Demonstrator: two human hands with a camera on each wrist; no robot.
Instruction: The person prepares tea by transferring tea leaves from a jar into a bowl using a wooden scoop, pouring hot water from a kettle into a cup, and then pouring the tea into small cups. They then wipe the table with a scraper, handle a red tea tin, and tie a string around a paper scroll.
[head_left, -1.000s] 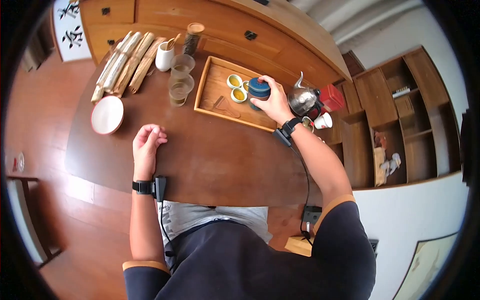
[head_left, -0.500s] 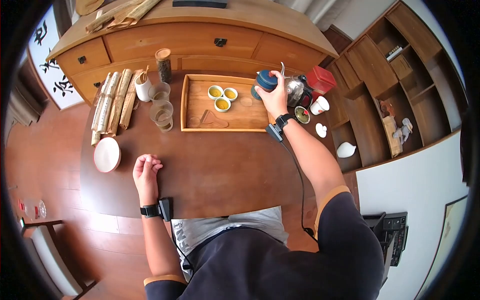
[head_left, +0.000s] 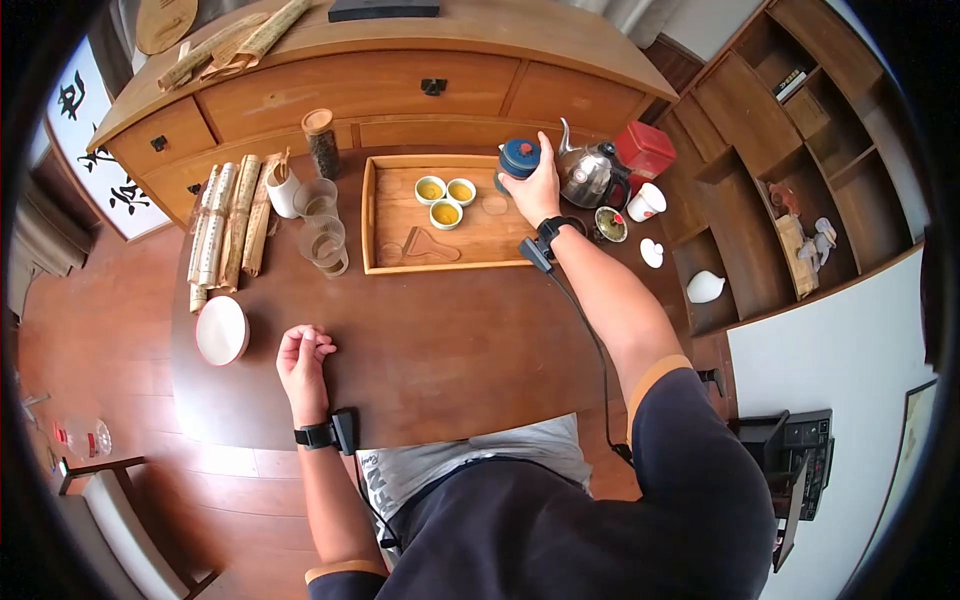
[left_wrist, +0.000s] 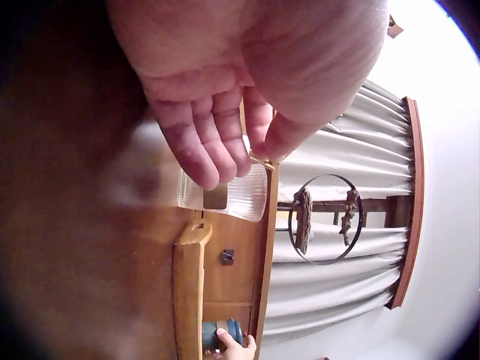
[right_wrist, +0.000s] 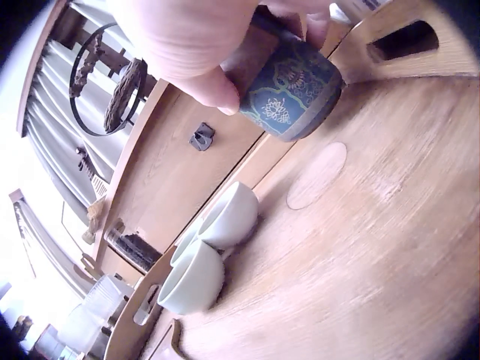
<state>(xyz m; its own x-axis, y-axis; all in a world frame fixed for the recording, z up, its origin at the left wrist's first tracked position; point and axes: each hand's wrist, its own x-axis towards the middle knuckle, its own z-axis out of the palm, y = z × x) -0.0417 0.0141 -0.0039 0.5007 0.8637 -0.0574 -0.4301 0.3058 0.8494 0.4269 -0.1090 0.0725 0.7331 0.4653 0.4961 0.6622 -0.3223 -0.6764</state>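
Note:
A blue patterned pot [head_left: 520, 158] with a red knob is at the right end of the wooden tray [head_left: 450, 265]. The right hand [head_left: 537, 190] grips it, and in the right wrist view thumb and fingers lie around the blue pot [right_wrist: 292, 86]. Three small cups of yellow liquid [head_left: 446, 213] stand together on the tray, left of that hand. At the table's left part the left hand [head_left: 304, 365] rests near the white bowl [head_left: 222, 330], its fingers loosely curled around nothing. The left wrist view has this hand [left_wrist: 240, 90] in front of a ribbed glass [left_wrist: 251, 193].
A steel kettle [head_left: 590, 175], a red tin [head_left: 645, 150] and a white paper cup [head_left: 647, 202] stand right of the tray. Clear glasses [head_left: 322, 243], a white holder [head_left: 283, 192], a jar [head_left: 321, 143] and bamboo scrolls [head_left: 229, 225] are to its left.
The head view has shifted, showing more of the cabinet behind the table. The right hand keeps hold of the blue pot, which is now farther from the cups. The left hand stays loosely curled.

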